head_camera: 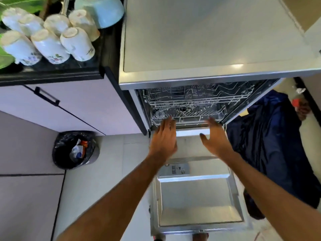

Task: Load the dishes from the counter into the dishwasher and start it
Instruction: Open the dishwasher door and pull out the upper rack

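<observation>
The dishwasher [208,46] stands open, its door [199,202] folded down flat toward me. Inside, the lower wire rack [187,117] and an upper rack [191,94] show, both without dishes. My left hand [164,136] reaches to the front left edge of the lower rack with fingers straight. My right hand [215,136] is held open near the rack's front right, fingers spread, holding nothing. On the dark counter [52,70] at the upper left stand several upturned white mugs [50,44] and a pale blue bowl [104,11].
A black-lined bin [75,150] with rubbish sits on the floor left of the door. A dark blue cloth [271,145] hangs to the right of the dishwasher. A cabinet door with a black handle [46,98] is under the counter. Green leaves [5,58] edge the far left.
</observation>
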A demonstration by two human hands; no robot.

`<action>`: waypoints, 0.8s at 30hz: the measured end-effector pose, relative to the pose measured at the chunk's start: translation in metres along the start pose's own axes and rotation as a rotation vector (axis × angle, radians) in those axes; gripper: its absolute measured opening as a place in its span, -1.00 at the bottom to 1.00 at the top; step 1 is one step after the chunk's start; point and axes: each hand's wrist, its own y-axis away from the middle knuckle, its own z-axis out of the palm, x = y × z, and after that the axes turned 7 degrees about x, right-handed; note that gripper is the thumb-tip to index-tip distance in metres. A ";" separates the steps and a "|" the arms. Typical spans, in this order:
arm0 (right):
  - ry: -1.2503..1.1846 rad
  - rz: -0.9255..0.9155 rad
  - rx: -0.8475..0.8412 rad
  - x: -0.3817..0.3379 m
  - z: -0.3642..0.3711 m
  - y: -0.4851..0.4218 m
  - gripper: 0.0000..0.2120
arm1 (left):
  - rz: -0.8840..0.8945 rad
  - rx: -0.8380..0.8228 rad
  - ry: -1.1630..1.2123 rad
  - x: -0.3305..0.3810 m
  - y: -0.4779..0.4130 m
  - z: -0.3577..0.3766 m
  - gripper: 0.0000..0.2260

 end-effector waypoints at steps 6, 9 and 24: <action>0.314 -0.238 0.112 0.007 -0.013 -0.096 -0.22 | 0.092 -0.007 -0.185 -0.026 -0.096 0.010 -0.14; 0.404 -0.186 -0.108 0.014 -0.007 -0.120 -0.18 | 0.022 -0.232 -0.230 -0.042 -0.118 0.019 -0.14; 0.171 0.027 -0.013 0.037 -0.009 -0.016 -0.92 | 0.092 -0.232 -0.166 -0.006 -0.029 0.025 -0.55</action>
